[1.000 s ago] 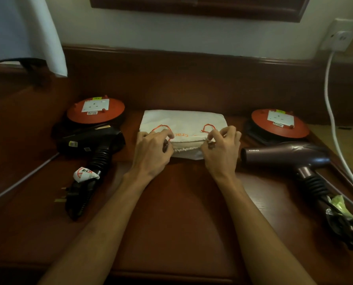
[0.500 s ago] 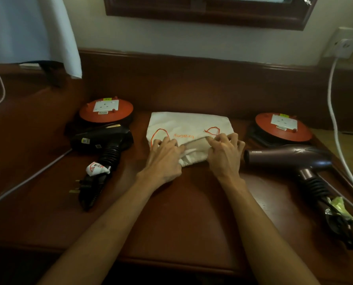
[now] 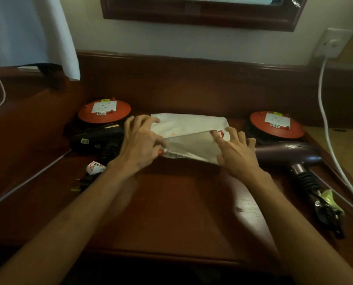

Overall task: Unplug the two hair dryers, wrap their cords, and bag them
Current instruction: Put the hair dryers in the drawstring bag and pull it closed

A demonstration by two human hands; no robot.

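1. The left hand pinches the near edge of the cream cloth drawstring bag with orange print, thumb under the hem and fingers spread above; the right hand lies with fingers splayed and fairly straight, its forefinger tucked inside the mouth.
2. The mouth gapes only a little (I'd widen it first): lift the upper layer with the left while the right pins the lower one to the dark red-brown wooden desk.
3. The black hair dryer lies just left of the bag, cord bundled, plug free.
4. The plum-coloured hair dryer lies just right, also bundled.
5. Neither is bagged yet.
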